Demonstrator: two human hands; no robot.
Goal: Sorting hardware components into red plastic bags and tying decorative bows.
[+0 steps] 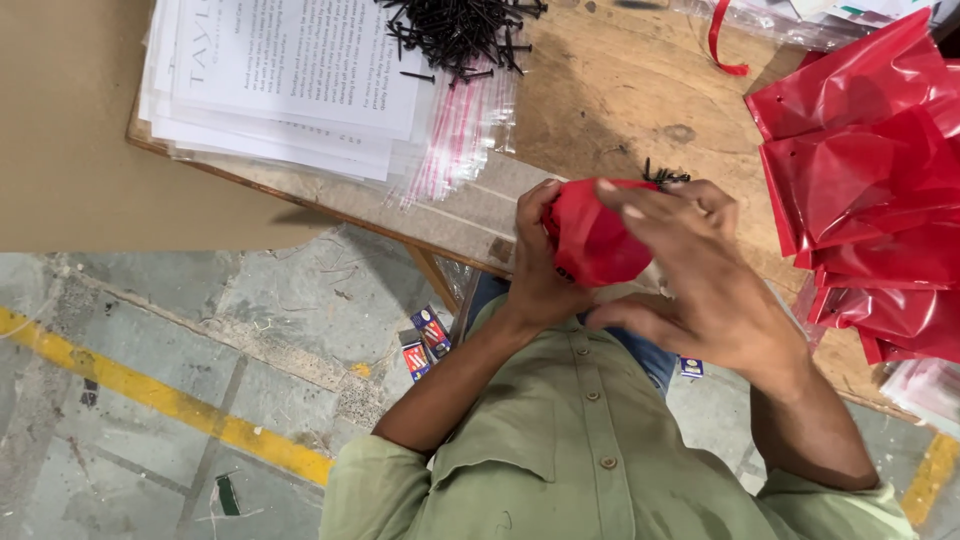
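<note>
Fingers of left hand [537, 268] wrapped round back of small red pouch [592, 243], closed on it. Fingers of right hand [700, 290] spread and arched over pouch front, tips touching top edge; not fully clamped, thumb underneath. Pouch held above near edge of worktop [610, 100], just in front of green shirt [585, 450].

Few black screws [663, 177] seen poking up at pouch mouth, behind fingertips; count not readable. Judged: pouch being filled or closed. To do well: keep mouth upward, left grip firm round body so contents sit at bottom, right fingertips to gather top edge evenly, no screw points caught in fold or pushed thru thin film.

Containers:
- red pouch in hands: bulged, holds screws by look, contents otherwise hidden.
- stack of red bags [870, 190] at right on worktop, flat, glossy; contents cannot tell.
- clear zip bags w/ red stripe [455, 140], fanned out beside paper stack [290, 80]; appeared empty.
- loose pile of black screws [460, 30] at far side, lying on clear bags, not in any container.
- small printed boxes [425, 340] on floor [150, 350] under worktop edge; shut, contents unseen.

Yellow line [160, 400] painted across floor.
</note>
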